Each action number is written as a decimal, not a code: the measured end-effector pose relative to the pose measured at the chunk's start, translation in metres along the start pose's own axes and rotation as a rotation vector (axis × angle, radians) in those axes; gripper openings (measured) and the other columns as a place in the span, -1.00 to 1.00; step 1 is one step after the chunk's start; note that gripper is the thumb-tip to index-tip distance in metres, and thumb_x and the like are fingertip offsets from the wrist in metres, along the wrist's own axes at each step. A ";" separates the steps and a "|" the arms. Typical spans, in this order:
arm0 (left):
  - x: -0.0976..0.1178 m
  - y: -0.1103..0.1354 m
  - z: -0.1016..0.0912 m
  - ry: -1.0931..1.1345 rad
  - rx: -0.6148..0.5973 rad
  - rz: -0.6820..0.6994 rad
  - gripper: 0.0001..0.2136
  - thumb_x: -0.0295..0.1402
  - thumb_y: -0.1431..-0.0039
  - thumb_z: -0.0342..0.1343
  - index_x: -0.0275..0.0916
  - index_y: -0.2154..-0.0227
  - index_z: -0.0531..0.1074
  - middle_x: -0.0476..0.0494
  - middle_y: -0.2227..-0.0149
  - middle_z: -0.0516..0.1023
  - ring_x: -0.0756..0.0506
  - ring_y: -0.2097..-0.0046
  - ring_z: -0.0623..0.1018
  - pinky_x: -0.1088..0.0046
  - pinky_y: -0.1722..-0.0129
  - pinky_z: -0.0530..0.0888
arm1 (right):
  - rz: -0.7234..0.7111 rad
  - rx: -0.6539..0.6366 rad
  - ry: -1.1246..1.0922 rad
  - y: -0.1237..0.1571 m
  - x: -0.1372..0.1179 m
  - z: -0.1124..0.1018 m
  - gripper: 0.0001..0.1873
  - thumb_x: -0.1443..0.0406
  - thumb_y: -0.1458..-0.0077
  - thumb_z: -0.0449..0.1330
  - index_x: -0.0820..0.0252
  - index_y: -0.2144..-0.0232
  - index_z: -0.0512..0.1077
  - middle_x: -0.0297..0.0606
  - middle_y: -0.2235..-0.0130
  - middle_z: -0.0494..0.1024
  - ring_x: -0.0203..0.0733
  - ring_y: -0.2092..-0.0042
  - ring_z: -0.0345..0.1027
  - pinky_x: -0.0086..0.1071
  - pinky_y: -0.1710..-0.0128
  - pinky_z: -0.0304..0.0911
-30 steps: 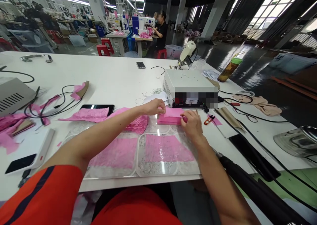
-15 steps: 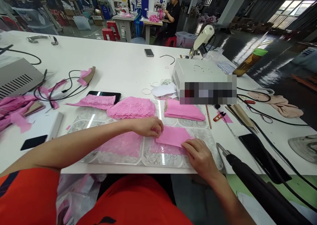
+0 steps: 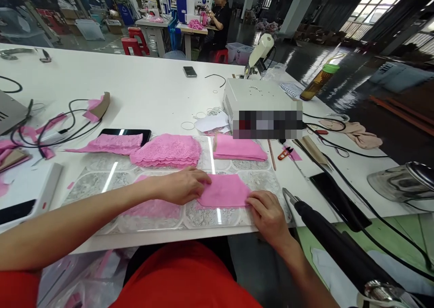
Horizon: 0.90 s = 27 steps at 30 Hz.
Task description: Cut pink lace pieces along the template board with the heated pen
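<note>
A pink fabric piece (image 3: 225, 191) lies flat on the clear glass plate (image 3: 101, 181) near the table's front edge. My left hand (image 3: 183, 185) rests on its left edge with fingers curled down onto the cloth. Pressed against its lower right corner is my right hand (image 3: 267, 214), fingers bent. Under my left wrist sits a pink lace piece (image 3: 154, 208). Behind the hands lie a stack of pink fabric pieces (image 3: 239, 149) and a heap of pink lace (image 3: 164, 151).
A white machine box (image 3: 261, 105) stands behind the stack. Small orange snips (image 3: 285, 152), a pencil (image 3: 270, 148), a black handled tool (image 3: 335, 245) and cables lie at the right. A tablet (image 3: 127, 132), a phone (image 3: 189, 71) and a bottle (image 3: 318, 82) are further off. A person sews in the background.
My hands took one pink piece from the stack, brought it toward me and laid it flat on the plate. It now lies smoothed, with both hands on its edges.
</note>
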<state>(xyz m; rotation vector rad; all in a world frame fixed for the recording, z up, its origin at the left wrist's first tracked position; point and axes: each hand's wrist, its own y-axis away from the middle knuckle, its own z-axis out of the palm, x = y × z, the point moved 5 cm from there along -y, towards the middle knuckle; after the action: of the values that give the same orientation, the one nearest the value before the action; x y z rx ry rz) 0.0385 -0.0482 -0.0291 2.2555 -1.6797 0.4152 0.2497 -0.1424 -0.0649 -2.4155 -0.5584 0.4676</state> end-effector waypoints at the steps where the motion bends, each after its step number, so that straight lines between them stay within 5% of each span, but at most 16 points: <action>1: 0.001 0.000 0.000 -0.014 -0.004 0.000 -0.85 -0.53 -0.14 0.05 -0.27 0.44 0.50 -0.22 -0.04 0.43 -0.18 -0.05 0.42 0.28 -0.07 0.28 | 0.031 0.010 -0.012 0.001 0.002 -0.001 -0.76 0.53 -0.08 0.06 0.15 0.31 0.42 -0.21 0.30 0.49 -0.18 0.21 0.33 -0.23 0.19 0.31; 6: 0.007 -0.005 -0.008 -0.054 -0.027 0.000 -0.85 -0.51 -0.11 0.08 -0.24 0.50 0.49 -0.17 0.02 0.46 -0.14 0.09 0.48 0.34 0.03 0.32 | 0.174 0.044 -0.078 0.006 0.008 -0.011 -0.73 0.52 -0.07 0.05 0.13 0.26 0.42 -0.22 0.29 0.49 -0.18 0.20 0.36 -0.25 0.19 0.35; 12: 0.016 -0.041 -0.008 -0.065 0.015 -0.080 -0.78 -0.53 -0.19 -0.03 -0.27 0.50 0.46 -0.11 0.37 0.48 -0.05 0.33 0.46 0.44 0.25 0.35 | 0.313 0.074 -0.078 0.021 0.016 -0.020 -0.70 0.51 -0.06 0.03 0.10 0.24 0.41 -0.20 0.22 0.48 -0.15 0.15 0.37 -0.18 0.15 0.36; 20: 0.045 -0.120 0.026 0.043 0.042 -0.154 -0.90 -0.41 -0.18 0.09 -0.29 0.28 0.48 -0.13 0.27 0.48 -0.07 0.28 0.49 0.48 0.32 0.37 | 0.360 0.125 -0.041 0.030 0.019 -0.019 -0.77 0.49 -0.07 0.08 0.12 0.27 0.42 -0.19 0.21 0.48 -0.16 0.14 0.37 -0.21 0.16 0.37; 27: 0.047 -0.134 0.041 0.067 0.047 -0.224 -0.86 -0.45 -0.18 0.05 -0.27 0.31 0.52 -0.12 0.31 0.50 -0.08 0.30 0.50 0.48 0.33 0.37 | 0.365 0.165 -0.060 0.031 0.020 -0.019 -0.77 0.49 -0.07 0.09 0.12 0.27 0.43 -0.20 0.22 0.49 -0.17 0.15 0.38 -0.22 0.16 0.37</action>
<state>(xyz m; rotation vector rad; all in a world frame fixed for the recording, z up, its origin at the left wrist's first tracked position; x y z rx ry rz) 0.1827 -0.0690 -0.0568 2.4012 -1.3791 0.4753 0.2839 -0.1643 -0.0742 -2.3524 -0.0939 0.7115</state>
